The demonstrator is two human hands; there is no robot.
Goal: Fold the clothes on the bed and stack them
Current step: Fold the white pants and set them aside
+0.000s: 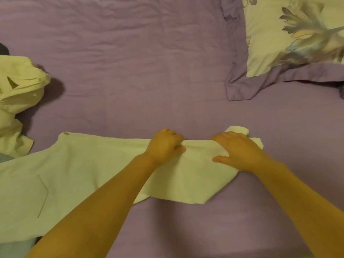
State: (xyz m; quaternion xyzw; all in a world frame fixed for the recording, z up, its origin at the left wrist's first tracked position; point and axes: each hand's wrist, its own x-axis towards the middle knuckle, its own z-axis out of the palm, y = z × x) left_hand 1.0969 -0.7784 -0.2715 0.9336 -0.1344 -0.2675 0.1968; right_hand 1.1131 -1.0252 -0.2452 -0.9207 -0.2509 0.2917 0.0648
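Observation:
A pale yellow-white shirt point(78, 164) with a chest pocket lies spread flat across the near part of the purple bed point(149, 71), running from the left edge to the middle. My left hand point(163, 144) grips the shirt's far edge, fingers curled over the fabric. My right hand point(238, 149) lies on the shirt's right end, fingers spread and pressing the cloth down; its fingertips reach the far edge. A small rolled bit of white cloth point(237, 129) pokes out just beyond my right hand.
A crumpled pale yellow garment point(16, 94) sits at the left edge of the bed. A floral pillow point(297, 34) with a purple border lies at the back right. Some light blue cloth point(5, 157) shows at the left, beside the shirt.

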